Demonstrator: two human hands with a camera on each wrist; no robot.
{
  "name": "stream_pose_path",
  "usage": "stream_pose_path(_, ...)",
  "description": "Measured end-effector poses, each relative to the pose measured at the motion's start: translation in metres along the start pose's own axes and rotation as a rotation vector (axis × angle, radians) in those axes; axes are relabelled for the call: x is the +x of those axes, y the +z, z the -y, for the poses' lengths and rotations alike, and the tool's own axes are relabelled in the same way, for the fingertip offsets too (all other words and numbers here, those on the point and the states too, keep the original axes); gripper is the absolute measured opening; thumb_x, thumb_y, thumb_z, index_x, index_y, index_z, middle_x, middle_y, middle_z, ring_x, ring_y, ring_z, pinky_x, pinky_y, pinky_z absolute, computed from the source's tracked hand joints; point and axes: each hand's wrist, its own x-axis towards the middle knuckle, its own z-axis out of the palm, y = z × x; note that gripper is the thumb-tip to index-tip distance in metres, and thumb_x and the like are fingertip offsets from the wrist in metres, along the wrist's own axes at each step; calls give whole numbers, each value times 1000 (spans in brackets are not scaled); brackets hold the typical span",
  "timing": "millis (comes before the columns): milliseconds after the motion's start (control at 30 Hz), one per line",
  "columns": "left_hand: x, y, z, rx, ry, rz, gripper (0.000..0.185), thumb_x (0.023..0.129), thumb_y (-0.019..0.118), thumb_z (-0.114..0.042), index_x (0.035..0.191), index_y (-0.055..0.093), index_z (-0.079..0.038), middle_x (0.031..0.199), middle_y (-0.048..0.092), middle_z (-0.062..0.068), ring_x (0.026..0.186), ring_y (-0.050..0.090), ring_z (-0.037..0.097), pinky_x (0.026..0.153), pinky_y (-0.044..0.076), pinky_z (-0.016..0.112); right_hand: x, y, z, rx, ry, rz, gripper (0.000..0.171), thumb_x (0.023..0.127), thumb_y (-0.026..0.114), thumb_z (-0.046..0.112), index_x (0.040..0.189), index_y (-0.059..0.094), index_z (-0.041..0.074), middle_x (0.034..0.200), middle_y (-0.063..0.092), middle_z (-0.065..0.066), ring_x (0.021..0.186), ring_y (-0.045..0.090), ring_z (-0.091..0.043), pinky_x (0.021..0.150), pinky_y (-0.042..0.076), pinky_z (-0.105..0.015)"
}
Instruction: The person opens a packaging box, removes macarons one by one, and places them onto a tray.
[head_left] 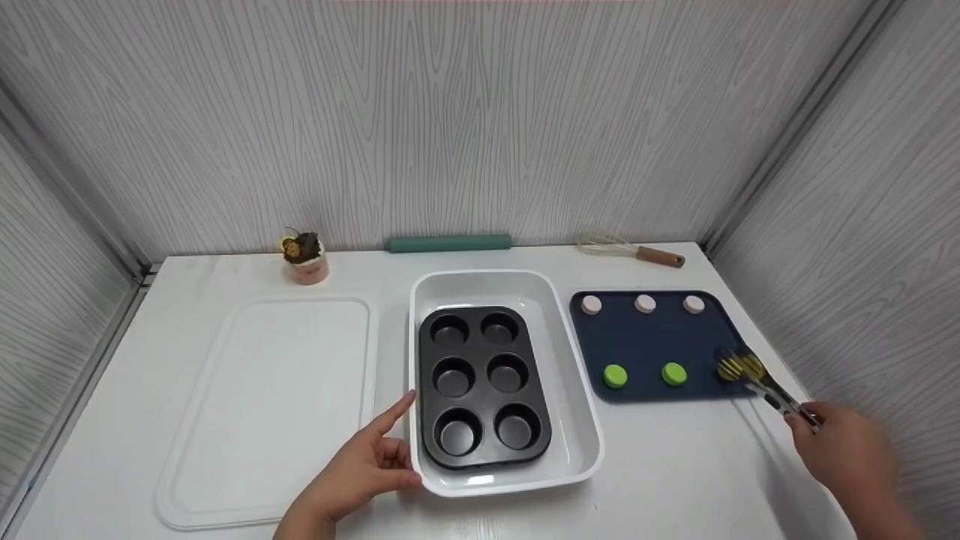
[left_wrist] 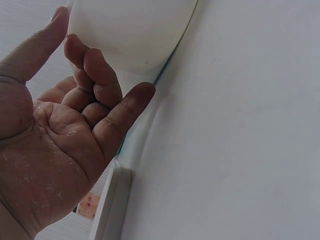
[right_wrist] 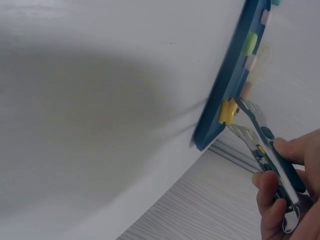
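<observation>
**Tongs closed on yellow disc at the near right corner of the blue tray**

Yellow disc [head_left: 730,368] sits pinched between the tong tips, at the corner of the blue tray [head_left: 645,337] nearest the right hand. In the right wrist view the disc [right_wrist: 227,111] is right at the tray edge [right_wrist: 220,100]; cannot tell whether it is lifted or resting on the surface.

Tongs [head_left: 765,386]: gripped at the handle end by the right hand [head_left: 844,450], fingers curled round both arms. Beyond the grip, away from the hand: two green discs [head_left: 615,376] in the same row, three pale pink discs [head_left: 645,304] in the far row.

Left hand [head_left: 367,465]: relaxed, holding nothing, thumb and fingers against the near left corner of the white dish [head_left: 581,420]. Black six-cup muffin pan [head_left: 484,386] lies inside the dish; all cups look empty.

Risks, as judged:
- Hold is by the tips only, on a small smooth disc. Easing the squeeze could drop it, off the tray edge onto the table.
- Uneven squeeze could flick the disc sideways into the green ones.
- Tong tips catching the tray rim could shift the tray.
</observation>
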Motion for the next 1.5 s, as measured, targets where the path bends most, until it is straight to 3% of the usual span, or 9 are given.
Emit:
stream_pose_path(267, -1, 1, -2, -17, -13, 0, 117, 81, 88, -2, 171, 12, -8, 87, 70, 13, 79, 64, 15, 76, 55, 26, 0, 1, 1, 7, 4, 48, 33, 94, 75, 16, 107, 73, -13, 89, 73, -27, 70, 67, -39, 59, 50, -55)
stream_pose_path(500, 0, 0, 1, -32, -2, 8, 117, 81, 87, -1, 170, 12, -8, 87, 70, 12, 79, 64, 14, 76, 55, 26, -4, 3, -2, 37, 1, 5, 36, 94, 75, 17, 107, 72, -16, 94, 73, -31, 79, 69, -50, 68, 51, -64)
stream_pose_path(767, 0, 0, 1, -33, 2, 13, 116, 82, 87, -1, 171, 12, -8, 88, 70, 13, 80, 64, 14, 77, 56, 26, -9, 14, -6, 27, 23, -2, 40, 93, 77, 21, 109, 72, -16, 93, 74, -29, 77, 69, -48, 65, 52, -60)
stream_pose_path(1133, 0, -1, 3, -43, 29, 24, 116, 83, 86, 0, 170, 10, -7, 87, 69, 10, 80, 64, 13, 77, 55, 25, -13, 20, -11, 61, 152, 167, 54, 99, 73, 30, 122, 64, -18, 97, 72, -30, 77, 68, -36, 63, 52, -49)
stream_pose_path(1300, 0, -1, 4, -63, 31, 30, 116, 83, 85, 2, 170, 9, -7, 86, 69, 10, 80, 64, 13, 77, 56, 25, -14, 25, -13, 63, 153, 274, 61, 96, 76, 34, 121, 63, -20, 91, 71, -25, 72, 66, -27, 60, 51, -42)
stream_pose_path(1500, 1, -1, 5, -72, 32, 34, 115, 83, 84, 2, 170, 10, -7, 86, 69, 9, 80, 64, 12, 77, 55, 25, -12, 33, -14, 54, 217, 414, 73, 92, 80, 42, 123, 61, -21, 92, 71, -22, 76, 67, -24, 62, 53, -40)
